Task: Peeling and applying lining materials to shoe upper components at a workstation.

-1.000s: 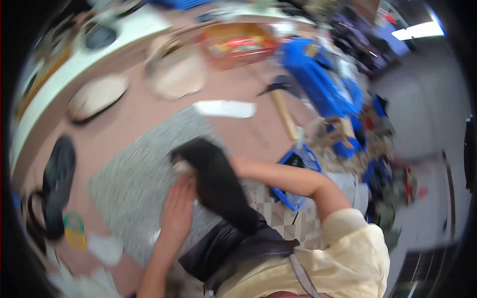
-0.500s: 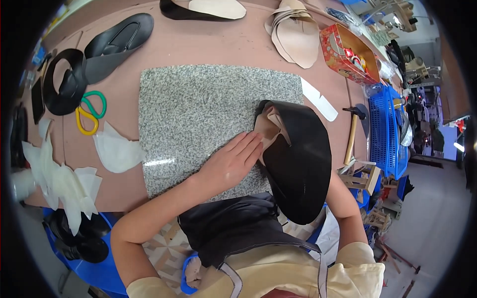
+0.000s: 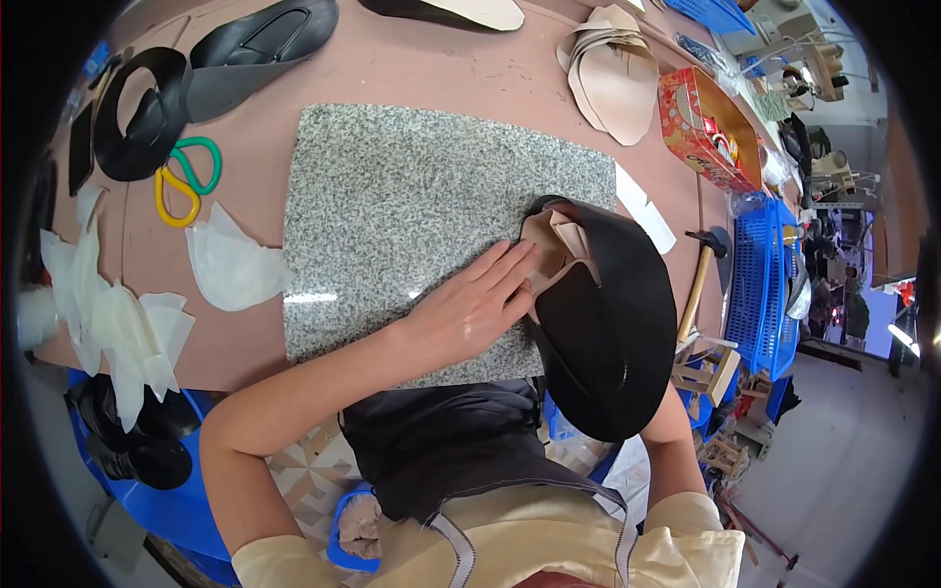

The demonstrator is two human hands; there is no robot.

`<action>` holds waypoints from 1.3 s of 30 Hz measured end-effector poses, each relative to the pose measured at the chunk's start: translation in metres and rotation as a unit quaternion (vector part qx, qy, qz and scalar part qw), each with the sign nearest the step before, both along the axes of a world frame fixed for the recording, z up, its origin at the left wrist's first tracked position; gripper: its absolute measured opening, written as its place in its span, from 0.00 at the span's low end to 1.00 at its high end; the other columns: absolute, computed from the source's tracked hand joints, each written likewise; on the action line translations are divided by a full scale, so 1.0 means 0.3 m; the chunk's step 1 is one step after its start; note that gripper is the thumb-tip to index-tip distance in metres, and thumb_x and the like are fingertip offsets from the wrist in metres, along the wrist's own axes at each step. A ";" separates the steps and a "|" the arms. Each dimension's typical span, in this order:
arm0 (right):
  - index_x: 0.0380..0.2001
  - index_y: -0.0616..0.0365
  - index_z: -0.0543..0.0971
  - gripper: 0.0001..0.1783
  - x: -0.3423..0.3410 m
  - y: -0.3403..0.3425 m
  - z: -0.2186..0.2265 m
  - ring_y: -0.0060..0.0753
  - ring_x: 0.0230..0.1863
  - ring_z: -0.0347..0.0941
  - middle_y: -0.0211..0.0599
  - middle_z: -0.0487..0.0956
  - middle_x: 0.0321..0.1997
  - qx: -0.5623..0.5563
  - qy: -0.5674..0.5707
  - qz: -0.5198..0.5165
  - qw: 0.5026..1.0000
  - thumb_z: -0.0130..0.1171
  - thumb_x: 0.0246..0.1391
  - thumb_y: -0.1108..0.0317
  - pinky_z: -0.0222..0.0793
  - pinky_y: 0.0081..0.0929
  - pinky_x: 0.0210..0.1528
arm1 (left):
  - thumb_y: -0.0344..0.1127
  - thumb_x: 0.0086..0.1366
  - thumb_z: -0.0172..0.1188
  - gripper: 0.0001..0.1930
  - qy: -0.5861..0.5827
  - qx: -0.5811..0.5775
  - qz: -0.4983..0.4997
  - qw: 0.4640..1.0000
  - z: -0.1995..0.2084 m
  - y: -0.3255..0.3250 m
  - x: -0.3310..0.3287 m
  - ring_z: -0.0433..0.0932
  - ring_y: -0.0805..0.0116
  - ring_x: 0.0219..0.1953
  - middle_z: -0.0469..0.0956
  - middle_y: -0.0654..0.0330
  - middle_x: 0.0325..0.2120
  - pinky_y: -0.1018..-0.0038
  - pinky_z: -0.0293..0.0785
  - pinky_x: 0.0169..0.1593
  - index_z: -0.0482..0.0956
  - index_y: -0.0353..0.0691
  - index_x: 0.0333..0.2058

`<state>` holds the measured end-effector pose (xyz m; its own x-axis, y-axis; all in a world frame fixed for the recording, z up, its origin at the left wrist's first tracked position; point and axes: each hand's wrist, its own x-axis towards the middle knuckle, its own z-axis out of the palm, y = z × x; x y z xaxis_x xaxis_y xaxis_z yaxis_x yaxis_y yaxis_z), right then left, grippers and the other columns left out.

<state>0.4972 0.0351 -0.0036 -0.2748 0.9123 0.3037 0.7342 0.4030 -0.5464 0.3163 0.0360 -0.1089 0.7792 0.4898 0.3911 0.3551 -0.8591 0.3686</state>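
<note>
A black leather shoe upper (image 3: 637, 333) with a pale beige lining (image 3: 542, 242) stands tilted over the right part of a speckled grey stone slab (image 3: 392, 196). The upper overhangs the slab's near right corner. My left hand (image 3: 472, 306) reaches across the slab, its fingers stretched out. Its fingertips touch the lining at the upper's opening; the thumb lies just below them. My right forearm (image 3: 672, 431) rises behind the upper, which hides the whole right hand and whatever it grips.
Scissors (image 3: 183, 183) with green and yellow handles and pale sheet pieces (image 3: 235, 263) lie left. Black uppers (image 3: 265, 44) rest at far left. Beige leather pieces (image 3: 616, 78), a red tin (image 3: 706, 132), a hammer (image 3: 698, 279) and a blue basket (image 3: 760, 294) are right.
The whole view has shifted, so the table's things sit slightly higher and farther right. The lining at the upper's opening looks a little more spread. My left hand remains at the opening.
</note>
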 end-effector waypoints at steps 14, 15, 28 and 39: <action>0.48 0.65 0.75 0.22 -0.041 -0.004 -0.008 0.33 0.46 0.79 0.43 0.81 0.44 -0.048 0.066 -0.026 0.996 0.65 0.49 0.74 0.73 0.27 0.51 | 0.31 0.48 0.59 0.24 -0.021 -0.016 0.008 1.000 -0.003 0.065 0.038 0.64 0.45 0.63 0.70 0.40 0.53 0.56 0.54 0.69 0.73 0.26 0.46; 0.48 0.66 0.75 0.21 -0.047 -0.003 -0.030 0.33 0.45 0.79 0.43 0.81 0.43 -0.056 0.095 -0.027 0.994 0.65 0.49 0.75 0.74 0.27 0.51 | 0.31 0.48 0.59 0.24 -0.016 -0.017 0.013 1.000 -0.014 0.064 0.032 0.64 0.45 0.63 0.70 0.40 0.53 0.56 0.54 0.69 0.73 0.26 0.46; 0.51 0.62 0.69 0.25 -0.024 0.018 -0.007 0.34 0.49 0.77 0.42 0.77 0.48 -0.152 0.240 -0.059 0.957 0.66 0.51 0.70 0.72 0.28 0.55 | 0.33 0.52 0.59 0.26 -0.059 0.038 0.042 0.997 -0.043 0.102 0.064 0.69 0.51 0.60 0.74 0.44 0.52 0.59 0.59 0.67 0.73 0.25 0.50; 0.71 0.57 0.51 0.35 0.310 0.068 -0.237 0.36 0.69 0.59 0.41 0.58 0.71 -0.360 0.438 -0.098 0.818 0.49 0.67 0.59 0.58 0.33 0.69 | 0.30 0.57 0.53 0.22 -0.080 0.011 -0.016 0.997 -0.048 0.178 0.056 0.68 0.45 0.60 0.71 0.39 0.53 0.58 0.57 0.68 0.72 0.26 0.50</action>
